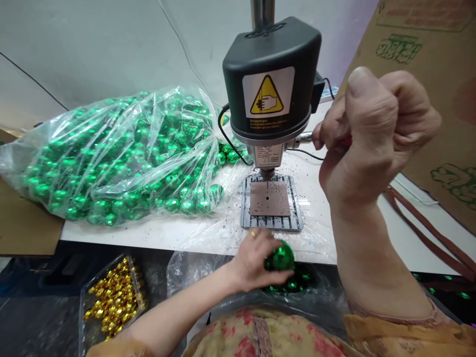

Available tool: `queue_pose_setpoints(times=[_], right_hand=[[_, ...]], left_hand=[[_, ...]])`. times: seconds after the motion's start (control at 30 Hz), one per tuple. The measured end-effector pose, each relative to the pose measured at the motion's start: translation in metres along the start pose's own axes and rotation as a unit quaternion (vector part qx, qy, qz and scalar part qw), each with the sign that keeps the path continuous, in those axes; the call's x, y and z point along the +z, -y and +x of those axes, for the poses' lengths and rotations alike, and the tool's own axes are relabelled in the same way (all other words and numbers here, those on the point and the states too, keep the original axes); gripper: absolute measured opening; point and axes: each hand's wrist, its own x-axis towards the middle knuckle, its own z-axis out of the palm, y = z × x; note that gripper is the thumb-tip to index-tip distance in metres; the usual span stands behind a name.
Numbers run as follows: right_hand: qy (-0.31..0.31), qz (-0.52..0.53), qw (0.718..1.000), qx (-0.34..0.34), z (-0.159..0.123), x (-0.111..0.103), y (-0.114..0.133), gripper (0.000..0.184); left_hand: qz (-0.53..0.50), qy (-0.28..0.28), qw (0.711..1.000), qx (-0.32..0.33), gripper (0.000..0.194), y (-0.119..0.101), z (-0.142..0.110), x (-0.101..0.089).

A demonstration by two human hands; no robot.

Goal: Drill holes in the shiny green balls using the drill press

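Note:
My left hand is closed around a shiny green faceted ball at the table's front edge, in front of the drill press. Below it, more green balls lie in a clear plastic bag over my lap. My right hand is raised on the right of the machine, its fingers curled round the end of the metal feed handle. Beneath the drill head, a brown square board with a dark hole rests on the slotted metal base. Dark shavings lie scattered around it.
A big clear bag full of green balls fills the table's left side. Gold balls lie in a clear plastic box at lower left. On the right stand a cardboard box and a brown strap. Cables run behind the machine.

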Motion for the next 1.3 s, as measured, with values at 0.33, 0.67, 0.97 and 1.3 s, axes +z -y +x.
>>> queue_pose_setpoints(times=[0.33,0.67,0.97,1.3], right_hand=[[0.009,-0.027,1.000,-0.004,-0.005,-0.005,-0.001,0.045],[0.010,-0.014,1.000,-0.008,-0.008,-0.008,-0.001,0.046],[0.010,-0.007,1.000,-0.010,-0.008,-0.010,-0.005,0.046],[0.016,-0.036,0.999,0.002,-0.009,-0.009,-0.002,0.049]], left_hand=[[0.183,0.004,0.982,-0.049,0.026,0.080,0.014,-0.059],[0.327,0.105,0.911,-0.230,0.047,0.145,0.048,-0.117],[-0.342,-0.130,0.854,-0.369,0.055,0.100,0.055,-0.069],[-0.219,-0.021,0.918,-0.329,0.056,0.087,0.065,-0.036]])
